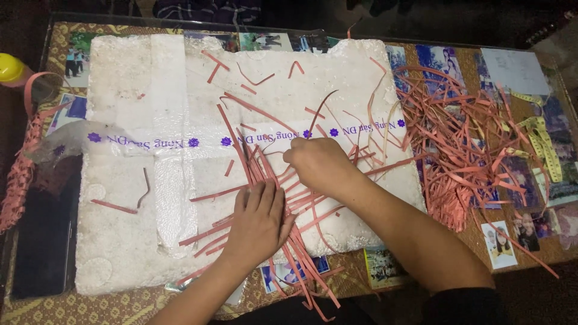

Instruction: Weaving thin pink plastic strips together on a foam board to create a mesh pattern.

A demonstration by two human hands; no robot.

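Note:
A white foam board [138, 229], taped across with clear printed tape, lies on the table. Several thin pink paper strips [253, 159] fan out over its middle. My left hand [257, 221] lies flat, palm down, pressing on the lower part of the strip bundle. My right hand [318, 164] is above it, fingers curled and pinching the strips near where they cross. The strip ends stick out past the board's near edge.
A big loose heap of pink strips [463, 150] lies to the right with yellow strips [542, 141]. Photographs [500, 244] lie under the table's glass. A yellow-capped bottle [12, 67] stands far left, a dark flat object [42, 241] at left.

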